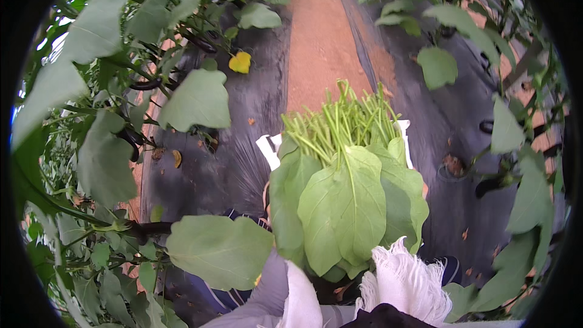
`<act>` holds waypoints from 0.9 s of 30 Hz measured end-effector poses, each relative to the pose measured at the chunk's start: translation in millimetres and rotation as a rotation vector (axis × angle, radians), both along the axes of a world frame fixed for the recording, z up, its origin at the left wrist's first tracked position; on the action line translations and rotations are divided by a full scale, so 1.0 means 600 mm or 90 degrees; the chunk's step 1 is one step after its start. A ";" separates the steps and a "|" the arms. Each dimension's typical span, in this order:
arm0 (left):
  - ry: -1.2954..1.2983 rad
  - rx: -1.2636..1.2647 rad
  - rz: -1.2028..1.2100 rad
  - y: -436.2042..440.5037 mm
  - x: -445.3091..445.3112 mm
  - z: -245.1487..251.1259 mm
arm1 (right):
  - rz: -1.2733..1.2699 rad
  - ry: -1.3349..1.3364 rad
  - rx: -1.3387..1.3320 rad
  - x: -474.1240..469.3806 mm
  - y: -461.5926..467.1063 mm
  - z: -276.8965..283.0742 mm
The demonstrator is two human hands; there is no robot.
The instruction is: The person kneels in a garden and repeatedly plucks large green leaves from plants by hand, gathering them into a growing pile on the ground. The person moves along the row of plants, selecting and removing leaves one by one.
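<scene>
Neither of my hands can be made out; the leaves and my clothing may cover them. Directly before me is a thick bundle of large green eggplant leaves (342, 205), its cut stalks (346, 118) pointing away from me. A white piece (268, 150) shows at the bundle's left side and another white piece (405, 132) at its right. Whether they belong to a container beneath is hidden. Grey clothing (268, 282) reaches up toward the near left of the bundle. A white frayed cloth (405, 278) hangs close under the camera.
Eggplant plants (104, 159) line both sides, one broad leaf (221, 251) reaching toward me. Dark eggplants (198, 42) hang among them, including one eggplant (489, 187) low on the right. Black plastic mulch (205, 177) borders a bare soil path (319, 41). A yellow leaf (240, 62) stands out at left.
</scene>
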State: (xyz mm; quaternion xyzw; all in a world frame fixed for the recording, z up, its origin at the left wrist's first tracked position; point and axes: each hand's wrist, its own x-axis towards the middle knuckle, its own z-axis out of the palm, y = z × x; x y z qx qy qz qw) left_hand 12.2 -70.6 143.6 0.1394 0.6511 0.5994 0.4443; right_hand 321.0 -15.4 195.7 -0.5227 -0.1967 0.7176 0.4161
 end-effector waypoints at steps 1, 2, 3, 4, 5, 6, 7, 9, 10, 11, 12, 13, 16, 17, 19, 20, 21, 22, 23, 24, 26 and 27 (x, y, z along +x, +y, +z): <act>0.017 -0.009 -0.006 0.012 0.002 0.027 | 0.001 -0.004 -0.008 -0.002 0.006 0.021; 0.034 -0.010 -0.012 0.027 0.000 0.051 | -0.004 -0.011 -0.017 -0.005 0.002 0.044; 0.055 -0.020 -0.026 0.040 -0.004 0.076 | -0.011 -0.018 -0.020 -0.007 -0.001 0.065; 0.080 -0.020 -0.041 0.057 -0.014 0.096 | -0.017 -0.021 -0.018 -0.009 -0.004 0.083; 0.110 -0.020 -0.054 0.076 -0.027 0.114 | -0.021 -0.026 -0.015 -0.010 -0.013 0.098; 0.137 -0.014 -0.072 0.099 -0.044 0.127 | -0.025 -0.029 -0.008 -0.015 -0.018 0.106; 0.168 -0.007 -0.088 0.122 -0.061 0.136 | -0.029 -0.034 0.001 -0.019 -0.026 0.115; 0.224 0.019 -0.124 0.170 -0.094 0.142 | -0.039 -0.037 0.040 -0.036 -0.027 0.122; 0.236 0.034 -0.135 0.195 -0.106 0.141 | -0.048 -0.039 0.064 -0.047 -0.023 0.125; 0.236 0.048 -0.150 0.212 -0.112 0.139 | -0.051 -0.044 0.090 -0.059 -0.008 0.130; 0.260 0.051 -0.176 0.240 -0.118 0.136 | -0.060 -0.045 0.110 -0.072 0.009 0.138; 0.265 0.057 -0.188 0.255 -0.120 0.134 | -0.068 -0.048 0.133 -0.085 0.037 0.148; 0.285 0.052 -0.242 0.289 -0.114 0.129 | -0.081 -0.061 0.188 -0.110 0.155 0.191; 0.289 0.049 -0.256 0.291 -0.113 0.129 | -0.085 -0.069 0.204 -0.116 0.192 0.203; 0.294 0.050 -0.271 0.280 -0.116 0.126 | -0.079 -0.087 0.243 -0.129 0.258 0.211; 0.298 0.052 -0.277 0.271 -0.120 0.124 | -0.077 -0.095 0.261 -0.132 0.287 0.213; 0.306 0.054 -0.284 0.259 -0.127 0.122 | -0.075 -0.098 0.274 -0.138 0.312 0.212; 0.314 0.057 -0.293 0.249 -0.134 0.120 | -0.072 -0.095 0.289 -0.139 0.341 0.214; 0.323 0.057 -0.300 0.237 -0.142 0.116 | -0.073 -0.099 0.298 -0.146 0.359 0.211; 0.330 0.057 -0.301 0.227 -0.149 0.111 | -0.068 -0.100 0.302 -0.150 0.378 0.208; 0.336 0.052 -0.308 0.207 -0.163 0.101 | -0.057 -0.101 0.306 -0.164 0.411 0.201; 0.345 0.049 -0.306 0.199 -0.171 0.099 | -0.052 -0.092 0.309 -0.174 0.421 0.198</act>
